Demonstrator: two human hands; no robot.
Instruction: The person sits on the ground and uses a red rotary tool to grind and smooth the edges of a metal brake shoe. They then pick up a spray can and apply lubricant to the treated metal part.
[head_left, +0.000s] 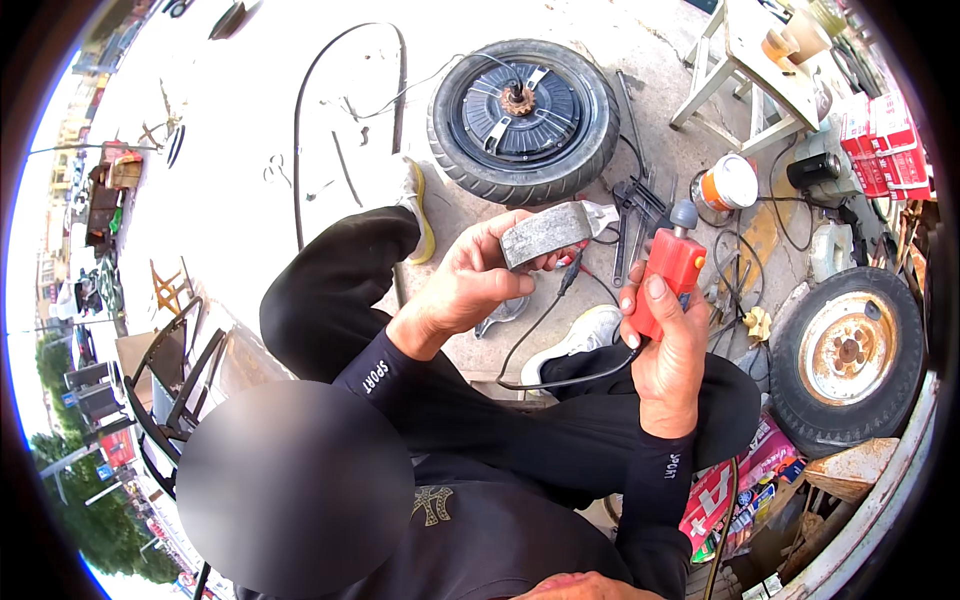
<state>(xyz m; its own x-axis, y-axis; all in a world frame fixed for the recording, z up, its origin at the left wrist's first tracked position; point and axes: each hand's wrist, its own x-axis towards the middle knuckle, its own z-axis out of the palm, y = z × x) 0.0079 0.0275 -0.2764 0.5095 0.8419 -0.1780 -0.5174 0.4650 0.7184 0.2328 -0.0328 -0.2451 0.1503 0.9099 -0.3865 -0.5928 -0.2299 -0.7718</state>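
My left hand is closed round a grey, rough-surfaced metal block with a narrower, pale end pointing right. Just under it hangs a black connector with a bit of red beside it. My right hand grips a small red handheld rotary tool, upright, with a yellow button on its side. At its top sits a rounded grey tip, apart from the block. A black cord loops between the connector and the tool's lower end.
A hub motor wheel lies flat ahead, with pliers-like tools near it. To the right stand a white-and-orange tub, a stool, red boxes and a rusty-rimmed wheel. Cables lie about; a folding chair is left.
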